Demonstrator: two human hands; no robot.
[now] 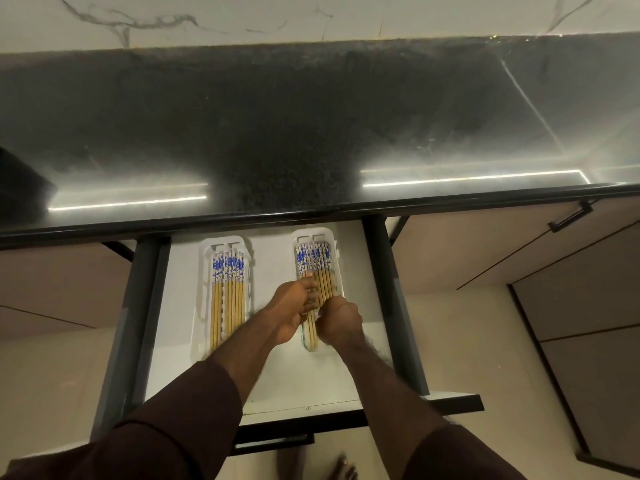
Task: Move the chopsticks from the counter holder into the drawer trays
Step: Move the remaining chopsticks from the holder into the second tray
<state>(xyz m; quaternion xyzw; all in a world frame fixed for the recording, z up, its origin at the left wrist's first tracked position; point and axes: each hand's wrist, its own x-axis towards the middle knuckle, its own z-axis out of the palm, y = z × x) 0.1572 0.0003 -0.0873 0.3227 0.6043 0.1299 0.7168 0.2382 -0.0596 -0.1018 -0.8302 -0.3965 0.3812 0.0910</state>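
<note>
Drawer (266,375) pulled open below the dark speckled bench (311,133); white liner inside. Two white trays lie side by side on it, well apart. Left tray (202,299): a flat row of chopsticks (227,296), long axis running front to back, blue-patterned ends pointing toward the bench, plain bamboo ends toward the person. Right tray (337,251): a second set of chopsticks (317,268), same axis and same heading, patterned ends at the far end of the tray. Left hand (291,315) rests over this set at mid-length, fingers curled onto the sticks. Right hand (339,322) is clenched around the bamboo shafts just beside it. Both hands cover the near half of this tray. Dark sleeves in the foreground; cabinet door with a black handle (569,216) to the right; a bare foot (341,471) on the floor below the drawer front.
</note>
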